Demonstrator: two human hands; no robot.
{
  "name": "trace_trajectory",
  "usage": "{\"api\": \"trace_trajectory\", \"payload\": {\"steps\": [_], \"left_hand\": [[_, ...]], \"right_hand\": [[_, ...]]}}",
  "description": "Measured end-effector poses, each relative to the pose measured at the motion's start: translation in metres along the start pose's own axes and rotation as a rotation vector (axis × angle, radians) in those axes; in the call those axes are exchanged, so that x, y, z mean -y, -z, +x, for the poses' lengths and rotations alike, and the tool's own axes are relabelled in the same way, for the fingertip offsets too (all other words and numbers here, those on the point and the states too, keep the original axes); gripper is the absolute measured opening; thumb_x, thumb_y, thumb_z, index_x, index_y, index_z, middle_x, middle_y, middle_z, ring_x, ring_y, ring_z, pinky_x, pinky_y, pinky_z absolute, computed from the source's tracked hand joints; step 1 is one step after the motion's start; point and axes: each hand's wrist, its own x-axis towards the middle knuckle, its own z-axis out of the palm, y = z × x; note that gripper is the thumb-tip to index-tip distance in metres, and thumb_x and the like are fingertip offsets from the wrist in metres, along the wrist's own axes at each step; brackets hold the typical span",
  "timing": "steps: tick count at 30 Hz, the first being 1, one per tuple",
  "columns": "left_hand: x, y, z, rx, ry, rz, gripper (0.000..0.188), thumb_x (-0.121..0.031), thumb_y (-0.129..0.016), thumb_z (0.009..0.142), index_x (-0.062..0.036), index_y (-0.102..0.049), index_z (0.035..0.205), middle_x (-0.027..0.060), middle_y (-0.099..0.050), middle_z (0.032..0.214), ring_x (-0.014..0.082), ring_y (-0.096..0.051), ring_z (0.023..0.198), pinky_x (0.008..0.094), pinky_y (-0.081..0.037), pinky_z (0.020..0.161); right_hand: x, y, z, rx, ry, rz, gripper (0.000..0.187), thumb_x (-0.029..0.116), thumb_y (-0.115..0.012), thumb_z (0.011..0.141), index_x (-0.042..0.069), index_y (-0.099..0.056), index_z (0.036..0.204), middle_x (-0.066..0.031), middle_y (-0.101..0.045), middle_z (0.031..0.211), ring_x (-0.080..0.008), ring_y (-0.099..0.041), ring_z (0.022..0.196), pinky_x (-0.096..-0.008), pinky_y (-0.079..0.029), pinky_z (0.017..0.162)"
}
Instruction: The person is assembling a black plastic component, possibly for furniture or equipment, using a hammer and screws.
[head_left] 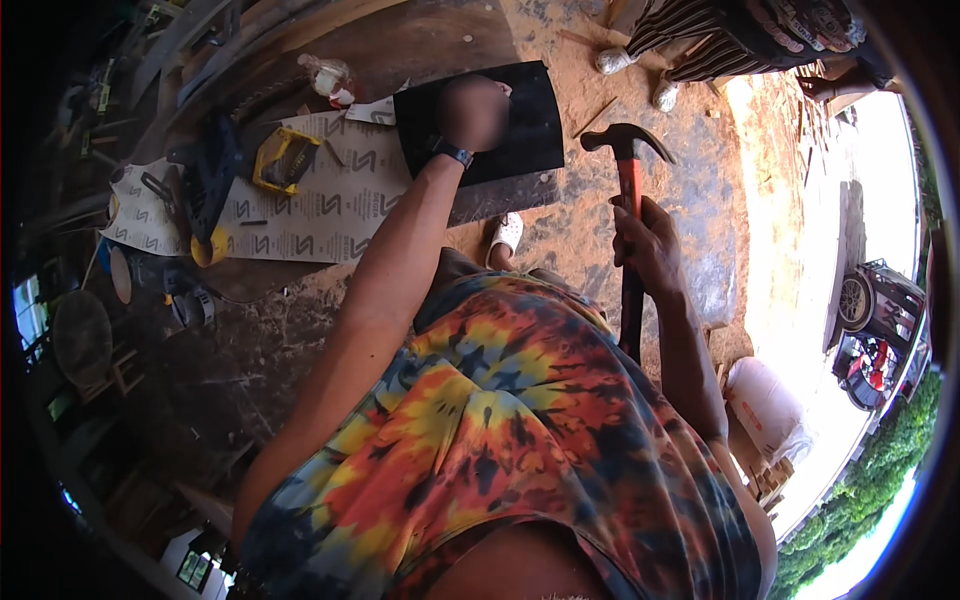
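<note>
My left hand (475,112) rests on a flat black panel (532,125) that lies at the right end of a workbench. Blur covers its fingers, so their grip cannot be made out. A dark watch (453,152) circles that wrist. Over on the right, my right hand (655,248) is wrapped around the handle of a claw hammer (630,180), which has a red and black grip. The hammer's dark head is raised to the right of the panel and apart from it.
Patterned paper (320,215) covers part of the bench, with a yellow-and-black object (286,160), a blue tool (212,175) and a white-and-red bottle (328,80) nearby. Another person (720,45) stands at the far right. A white sack (768,410) lies by my right arm.
</note>
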Motion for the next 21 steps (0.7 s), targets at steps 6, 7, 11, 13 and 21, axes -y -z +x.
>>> {"api": "trace_trajectory", "payload": {"steps": [6, 7, 11, 13, 21], "left_hand": [[-0.001, 0.0, -0.001, 0.015, 0.02, 0.008, 0.011, -0.012, -0.072, 0.089, -0.0018, -0.076, 0.092, 0.0161, -0.074, 0.087, 0.0292, -0.073, 0.08, 0.0348, -0.057, 0.07], [-0.001, 0.0, -0.001, 0.003, 0.011, 0.011, 0.011, -0.012, -0.072, 0.089, -0.0018, -0.076, 0.092, 0.0161, -0.074, 0.087, 0.0292, -0.073, 0.08, 0.0348, -0.057, 0.07], [-0.002, -0.001, -0.001, -0.02, -0.009, 0.012, 0.011, -0.011, -0.073, 0.088, -0.0012, -0.075, 0.091, 0.0162, -0.074, 0.086, 0.0287, -0.073, 0.079, 0.0342, -0.057, 0.07], [-0.002, -0.002, -0.001, -0.029, -0.007, 0.013, 0.011, -0.011, -0.073, 0.088, -0.001, -0.075, 0.091, 0.0162, -0.074, 0.086, 0.0285, -0.073, 0.079, 0.0339, -0.057, 0.07], [0.002, -0.006, -0.003, -0.053, -0.058, 0.022, 0.01, -0.011, -0.073, 0.087, -0.0011, -0.075, 0.088, 0.0156, -0.074, 0.086, 0.0288, -0.073, 0.078, 0.0343, -0.058, 0.07]], "right_hand": [[0.012, -0.017, 0.018, 0.047, 0.117, -0.147, 0.022, 0.022, -0.064, 0.097, 0.0, -0.062, 0.101, -0.0019, -0.056, 0.061, -0.0098, -0.055, 0.05, -0.0279, -0.044, 0.047], [0.014, -0.02, 0.019, 0.047, 0.115, -0.147, 0.022, 0.022, -0.064, 0.097, 0.0, -0.062, 0.101, -0.0019, -0.056, 0.061, -0.0098, -0.055, 0.05, -0.0279, -0.044, 0.047], [0.021, -0.029, 0.023, 0.053, 0.166, -0.205, 0.021, 0.021, -0.065, 0.097, 0.0, -0.061, 0.097, -0.0027, -0.057, 0.06, -0.0098, -0.056, 0.05, -0.0282, -0.044, 0.047], [0.023, -0.031, 0.025, 0.063, 0.175, -0.221, 0.022, 0.022, -0.065, 0.097, 0.0, -0.061, 0.097, -0.0031, -0.057, 0.06, -0.0099, -0.057, 0.051, -0.0284, -0.044, 0.048], [0.03, -0.049, 0.043, -0.109, 0.521, -0.549, 0.034, 0.014, -0.064, 0.093, 0.005, -0.06, 0.126, -0.0185, -0.067, 0.071, -0.0342, -0.069, 0.063, -0.0401, -0.052, 0.057]]}}
